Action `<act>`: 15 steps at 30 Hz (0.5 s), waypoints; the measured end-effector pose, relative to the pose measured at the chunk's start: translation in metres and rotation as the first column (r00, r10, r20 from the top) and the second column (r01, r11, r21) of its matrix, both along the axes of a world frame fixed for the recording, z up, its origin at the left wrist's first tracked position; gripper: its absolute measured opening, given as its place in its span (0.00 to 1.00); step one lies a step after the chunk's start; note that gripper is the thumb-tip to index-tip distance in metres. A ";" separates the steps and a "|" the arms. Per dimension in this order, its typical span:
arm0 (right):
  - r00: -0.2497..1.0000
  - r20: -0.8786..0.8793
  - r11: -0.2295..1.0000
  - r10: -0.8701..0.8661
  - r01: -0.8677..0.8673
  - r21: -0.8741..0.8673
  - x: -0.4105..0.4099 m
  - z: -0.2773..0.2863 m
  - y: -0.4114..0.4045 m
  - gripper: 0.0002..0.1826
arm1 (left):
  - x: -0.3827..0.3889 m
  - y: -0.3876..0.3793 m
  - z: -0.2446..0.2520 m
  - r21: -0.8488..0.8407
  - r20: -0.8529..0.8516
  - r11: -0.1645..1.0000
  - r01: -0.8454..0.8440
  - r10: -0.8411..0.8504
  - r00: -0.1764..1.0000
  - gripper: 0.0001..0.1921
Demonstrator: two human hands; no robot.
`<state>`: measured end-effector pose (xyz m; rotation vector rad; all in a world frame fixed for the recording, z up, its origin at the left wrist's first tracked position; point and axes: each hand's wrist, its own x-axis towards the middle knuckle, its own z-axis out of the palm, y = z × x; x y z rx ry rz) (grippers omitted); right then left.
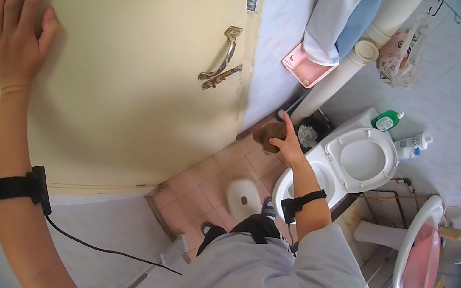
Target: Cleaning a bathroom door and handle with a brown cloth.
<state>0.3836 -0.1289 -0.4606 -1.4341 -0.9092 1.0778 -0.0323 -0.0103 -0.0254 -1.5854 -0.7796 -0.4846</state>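
My left hand [20, 27] lies flat with its fingers spread on the cream door [129, 96] at the left, away from the metal pull handle [227, 55] and the rusty bolt [222, 77] near the door's edge. Out in front of me my right hand [289, 143] holds a brown, soft-looking thing [270, 136], perhaps a cloth; part of it is hidden by the fingers. Below that hand is pink floor tile. The white toilet [286, 180], its lid raised, stands beside my right forearm. Both forearms wear black straps with small devices.
A white plastic stool [244, 198] stands on the tiles by my feet. Bottles, one a green bottle [387, 120], stand behind the toilet. At the right a pink basin [419, 264] rests in the washbasin. A pink tray [308, 68] and hanging cloths are near the white pipe [330, 83].
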 end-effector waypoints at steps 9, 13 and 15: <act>0.507 0.861 0.997 -0.038 0.077 -0.002 -0.022 0.072 0.018 0.20 | 0.005 0.000 0.001 0.014 -0.025 0.999 -0.035 0.035 0.999 0.27; 0.135 0.833 0.843 -0.537 0.051 0.535 -0.023 0.082 0.030 0.17 | 0.008 0.001 -0.001 0.052 -0.001 0.998 -0.039 0.039 0.999 0.27; 0.386 0.843 0.927 -0.374 0.157 0.340 -0.026 0.066 0.048 0.16 | 0.012 0.001 -0.001 0.072 -0.007 0.997 -0.032 0.032 0.999 0.26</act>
